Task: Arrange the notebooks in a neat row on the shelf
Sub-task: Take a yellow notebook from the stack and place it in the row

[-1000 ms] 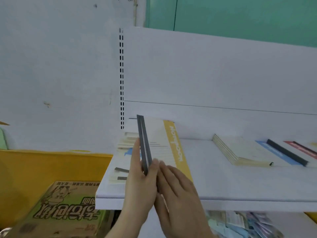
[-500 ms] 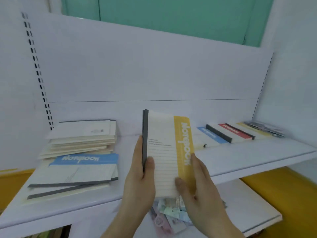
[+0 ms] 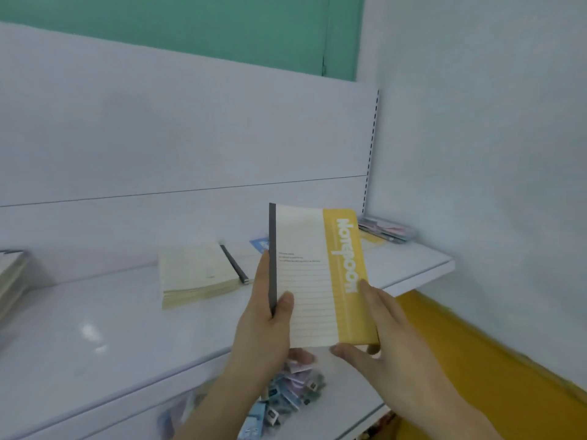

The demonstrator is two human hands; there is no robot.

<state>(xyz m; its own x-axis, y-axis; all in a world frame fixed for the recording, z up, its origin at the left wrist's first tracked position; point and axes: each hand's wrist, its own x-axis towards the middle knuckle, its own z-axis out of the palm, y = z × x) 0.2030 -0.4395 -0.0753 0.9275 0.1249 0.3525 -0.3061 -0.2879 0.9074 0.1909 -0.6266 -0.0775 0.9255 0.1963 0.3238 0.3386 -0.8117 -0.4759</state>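
I hold a cream notebook with a yellow band and a dark grey spine (image 3: 317, 281) upright above the front edge of the white shelf (image 3: 95, 328). My left hand (image 3: 266, 325) grips its spine side, thumb on the cover. My right hand (image 3: 381, 331) holds its lower right corner, thumb under the bottom edge and fingers along the yellow band. Behind it a stack of cream notebooks (image 3: 197, 274) lies flat on the shelf, with more notebooks in a row partly hidden by the held one. Another pile (image 3: 11, 274) shows at the far left edge.
A clear packet of coloured items (image 3: 387, 230) lies in the shelf's back right corner by the white side wall. A lower shelf holds small pastel packets (image 3: 286, 398). A yellow panel (image 3: 476, 360) runs below on the right.
My view has swung to the right along the shelf. The held notebook has turned from edge-on to cover-facing, and my right hand has moved to its lower right corner.
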